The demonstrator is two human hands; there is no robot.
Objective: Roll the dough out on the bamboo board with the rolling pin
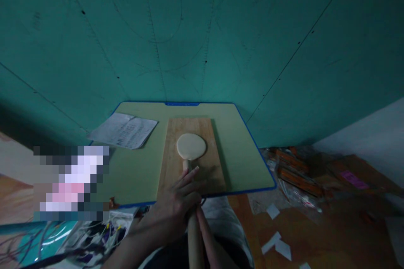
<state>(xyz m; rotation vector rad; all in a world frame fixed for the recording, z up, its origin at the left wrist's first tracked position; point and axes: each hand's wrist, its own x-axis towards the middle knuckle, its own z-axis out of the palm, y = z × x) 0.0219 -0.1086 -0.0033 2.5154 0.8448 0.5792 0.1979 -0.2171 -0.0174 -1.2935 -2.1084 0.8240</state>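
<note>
A flat, pale round of dough [191,146] lies on a wooden board [176,126]. Below it a wooden rolling pin [195,239] points away from my body, its narrow end [187,164] just touching or beside the dough's near edge; I cannot tell which. My left hand [180,201] lies across the pin, closed around it, with some fingertips reaching forward over the board. Against the pin's right side, nearer my body, is my right hand [206,231]; it grips the pin, though most of its fingers are hidden.
The board rests on a pale, blue-edged table [243,151]. A printed sheet [126,130] lies at its left. A green wall [189,50] stands behind. Cables and a bin [94,239] are lower left; packages [296,172] and paper scraps [282,249] lie on the floor at right.
</note>
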